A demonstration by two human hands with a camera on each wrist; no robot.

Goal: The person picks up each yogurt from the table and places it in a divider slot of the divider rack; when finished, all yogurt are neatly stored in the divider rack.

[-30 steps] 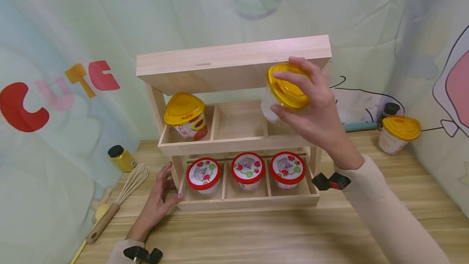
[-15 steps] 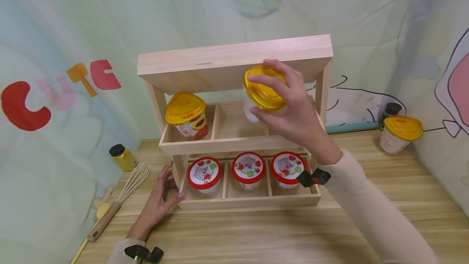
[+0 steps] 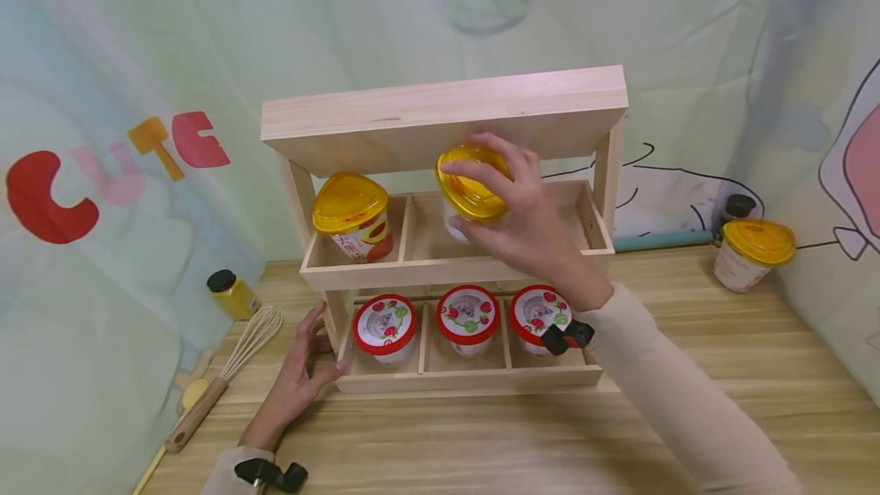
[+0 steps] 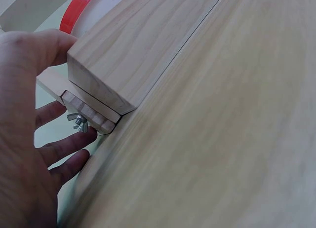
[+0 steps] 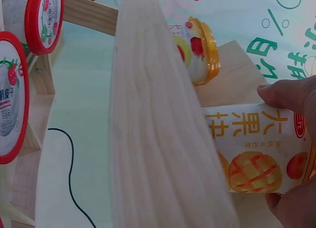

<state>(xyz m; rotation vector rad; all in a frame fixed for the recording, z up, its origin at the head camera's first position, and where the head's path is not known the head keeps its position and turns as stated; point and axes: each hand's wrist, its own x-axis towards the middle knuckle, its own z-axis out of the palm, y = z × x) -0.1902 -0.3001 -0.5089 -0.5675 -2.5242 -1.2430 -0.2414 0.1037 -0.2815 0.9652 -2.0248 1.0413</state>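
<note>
My right hand (image 3: 512, 208) grips a yellow-lidded cup (image 3: 470, 189) by its lid and holds it over the middle compartment of the wooden rack's (image 3: 447, 117) upper shelf. The right wrist view shows the held cup (image 5: 259, 151) with its mango label between thumb and fingers. Another yellow-lidded cup (image 3: 349, 216) stands in the left compartment; the right wrist view also shows this cup (image 5: 197, 50). Three red-lidded cups (image 3: 465, 315) fill the lower shelf. My left hand (image 3: 302, 373) rests on the rack's lower left corner (image 4: 94, 107), fingers straight.
A third yellow-lidded cup (image 3: 752, 250) and a dark-capped bottle (image 3: 736, 208) stand at the back right of the table. A whisk (image 3: 227, 369) and a small yellow jar (image 3: 230, 295) lie left of the rack. A printed cloth backdrop hangs close behind.
My right hand has carried the cup leftward and down, from the shelf's right end to over its middle compartment. The left hand has stayed at the rack's corner.
</note>
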